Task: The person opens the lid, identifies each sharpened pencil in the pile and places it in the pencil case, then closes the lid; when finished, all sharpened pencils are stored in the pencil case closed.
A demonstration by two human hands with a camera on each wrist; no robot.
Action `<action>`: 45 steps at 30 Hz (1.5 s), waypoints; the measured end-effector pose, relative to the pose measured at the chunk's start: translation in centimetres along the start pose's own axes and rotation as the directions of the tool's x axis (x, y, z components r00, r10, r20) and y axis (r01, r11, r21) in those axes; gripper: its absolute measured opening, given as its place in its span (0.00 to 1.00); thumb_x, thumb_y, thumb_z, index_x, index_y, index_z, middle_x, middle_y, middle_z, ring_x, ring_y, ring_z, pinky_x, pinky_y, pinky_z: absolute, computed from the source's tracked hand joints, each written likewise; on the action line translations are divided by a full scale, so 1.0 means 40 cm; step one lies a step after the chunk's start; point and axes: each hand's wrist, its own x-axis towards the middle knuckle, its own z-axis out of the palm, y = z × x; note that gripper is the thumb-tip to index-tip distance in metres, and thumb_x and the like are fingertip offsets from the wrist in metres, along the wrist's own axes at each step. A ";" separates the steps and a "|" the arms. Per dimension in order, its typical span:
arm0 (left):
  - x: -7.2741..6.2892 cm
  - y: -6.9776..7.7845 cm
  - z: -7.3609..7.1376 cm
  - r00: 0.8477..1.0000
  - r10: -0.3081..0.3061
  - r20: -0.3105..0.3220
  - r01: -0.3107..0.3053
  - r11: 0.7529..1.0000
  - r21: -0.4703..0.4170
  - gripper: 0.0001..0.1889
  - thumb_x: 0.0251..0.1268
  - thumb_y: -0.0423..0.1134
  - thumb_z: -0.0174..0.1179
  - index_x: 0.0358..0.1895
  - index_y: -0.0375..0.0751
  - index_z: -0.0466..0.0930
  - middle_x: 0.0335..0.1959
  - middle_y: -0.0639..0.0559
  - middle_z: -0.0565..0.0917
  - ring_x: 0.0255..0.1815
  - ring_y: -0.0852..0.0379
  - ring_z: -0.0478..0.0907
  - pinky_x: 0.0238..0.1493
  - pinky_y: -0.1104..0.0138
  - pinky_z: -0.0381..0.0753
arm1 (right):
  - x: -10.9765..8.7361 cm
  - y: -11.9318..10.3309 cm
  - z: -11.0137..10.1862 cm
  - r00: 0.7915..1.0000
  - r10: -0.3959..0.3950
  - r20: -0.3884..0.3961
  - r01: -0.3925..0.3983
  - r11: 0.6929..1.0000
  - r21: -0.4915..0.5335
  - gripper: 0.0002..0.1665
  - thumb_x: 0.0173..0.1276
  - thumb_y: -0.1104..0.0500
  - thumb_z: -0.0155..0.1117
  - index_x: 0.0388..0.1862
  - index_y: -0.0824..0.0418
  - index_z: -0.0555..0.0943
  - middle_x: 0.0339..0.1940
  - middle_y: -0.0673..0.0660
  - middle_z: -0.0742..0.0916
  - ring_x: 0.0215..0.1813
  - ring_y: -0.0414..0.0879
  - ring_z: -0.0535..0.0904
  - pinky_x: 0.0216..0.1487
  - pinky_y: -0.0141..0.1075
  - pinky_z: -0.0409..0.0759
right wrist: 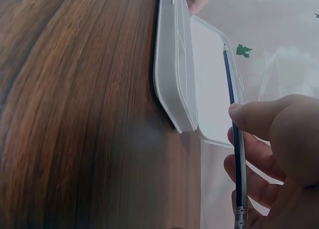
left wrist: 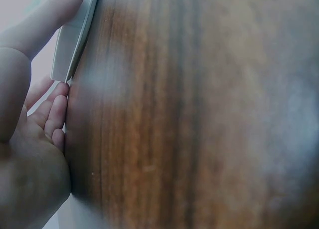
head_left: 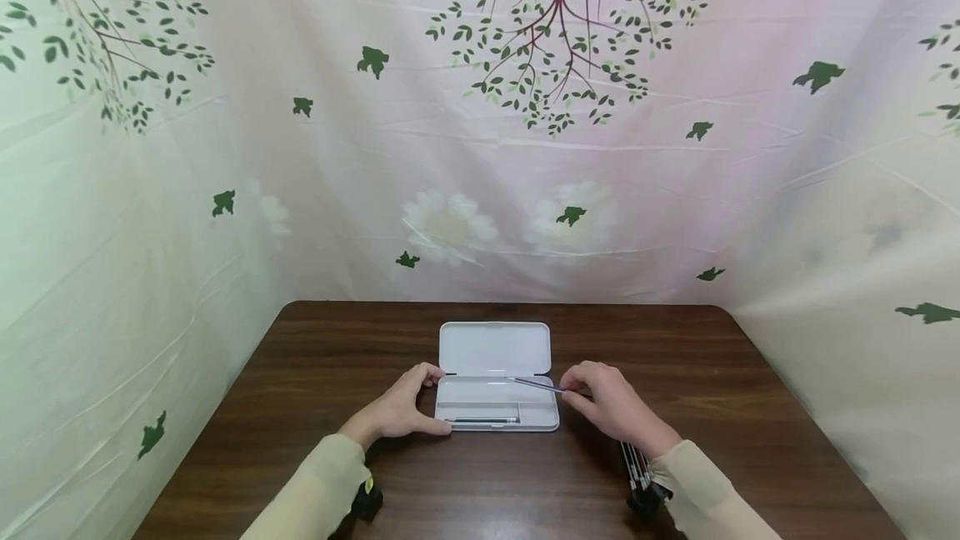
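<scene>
A white pencil case (head_left: pixel 537 415) lies with its lid (head_left: pixel 495 348) folded back on the brown table. My left hand (head_left: pixel 401 407) holds its left end, thumb at the front edge and fingers by the back left corner. One dark pencil (head_left: pixel 483 420) lies in the long front compartment. My right hand (head_left: pixel 611 398) pinches another pencil (right wrist: pixel 231 79), dark blue and white with a metal band near its rear end, between thumb and fingers. In the head view its tip reaches over the right part of the case's back compartment.
Under my right wrist lie several thin pencil-like sticks (head_left: pixel 633 465), partly hidden by the sleeve and a black object (head_left: pixel 647 500). The dark wood table (head_left: pixel 480 490) ends at a printed cloth (head_left: pixel 495 165) that hangs behind and along both sides.
</scene>
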 end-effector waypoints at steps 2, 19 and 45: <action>0.001 0.000 0.000 1.000 -0.003 0.000 0.003 1.000 0.002 0.46 0.50 0.56 0.82 0.70 0.45 0.68 0.62 0.50 0.73 0.66 0.51 0.68 0.69 0.48 0.68 | 0.006 -0.006 0.003 1.000 0.003 0.008 -0.003 1.000 -0.009 0.06 0.67 0.64 0.76 0.38 0.54 0.88 0.37 0.43 0.86 0.39 0.37 0.80 0.43 0.37 0.83; 0.005 -0.003 0.001 1.000 -0.009 -0.004 0.009 1.000 0.010 0.45 0.50 0.56 0.82 0.69 0.46 0.69 0.62 0.50 0.73 0.66 0.52 0.68 0.69 0.48 0.69 | 0.050 -0.025 0.038 0.998 -0.007 0.058 0.009 0.999 -0.033 0.05 0.69 0.62 0.74 0.39 0.52 0.88 0.38 0.45 0.87 0.42 0.39 0.82 0.44 0.38 0.83; 0.008 -0.005 0.000 1.000 -0.020 -0.005 0.020 1.000 0.014 0.46 0.50 0.57 0.82 0.70 0.46 0.68 0.62 0.50 0.73 0.66 0.52 0.68 0.69 0.49 0.68 | 0.114 -0.055 0.109 0.990 -0.116 0.081 0.118 0.993 -0.021 0.05 0.73 0.56 0.72 0.38 0.57 0.89 0.36 0.43 0.88 0.41 0.36 0.82 0.47 0.40 0.84</action>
